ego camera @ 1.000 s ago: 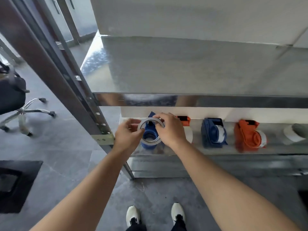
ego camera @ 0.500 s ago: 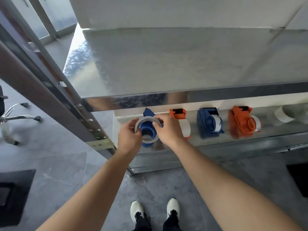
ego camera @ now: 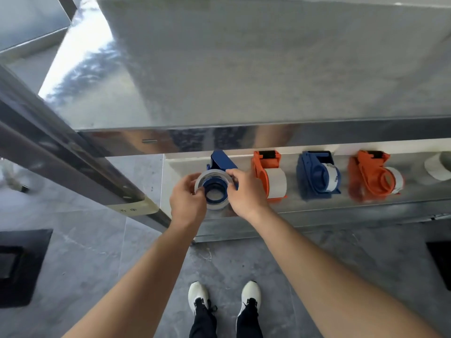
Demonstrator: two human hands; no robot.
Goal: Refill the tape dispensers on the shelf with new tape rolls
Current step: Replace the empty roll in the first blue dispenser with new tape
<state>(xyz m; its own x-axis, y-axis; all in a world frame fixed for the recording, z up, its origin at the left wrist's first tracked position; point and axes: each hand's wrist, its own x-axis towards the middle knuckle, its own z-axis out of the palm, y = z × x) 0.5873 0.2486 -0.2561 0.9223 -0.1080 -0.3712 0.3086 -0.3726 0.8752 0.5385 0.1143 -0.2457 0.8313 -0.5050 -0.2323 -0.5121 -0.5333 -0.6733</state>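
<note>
Both hands, left hand (ego camera: 186, 200) and right hand (ego camera: 245, 191), pinch the tape roll (ego camera: 211, 178) over the blue dispenser (ego camera: 220, 164) hub; tilted, it could jam or tip the dispenser.

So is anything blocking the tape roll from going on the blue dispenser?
Nothing visible does. The left hand and right hand hold the tape roll right over the blue dispenser, whose hub shows through the roll's hole.

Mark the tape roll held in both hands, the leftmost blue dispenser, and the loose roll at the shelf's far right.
tape roll (ego camera: 214, 173): head view, upper rim of the ring.
blue dispenser (ego camera: 223, 161): head view, raised back part above the roll.
loose roll (ego camera: 436, 168): head view, pale outer side.
</note>
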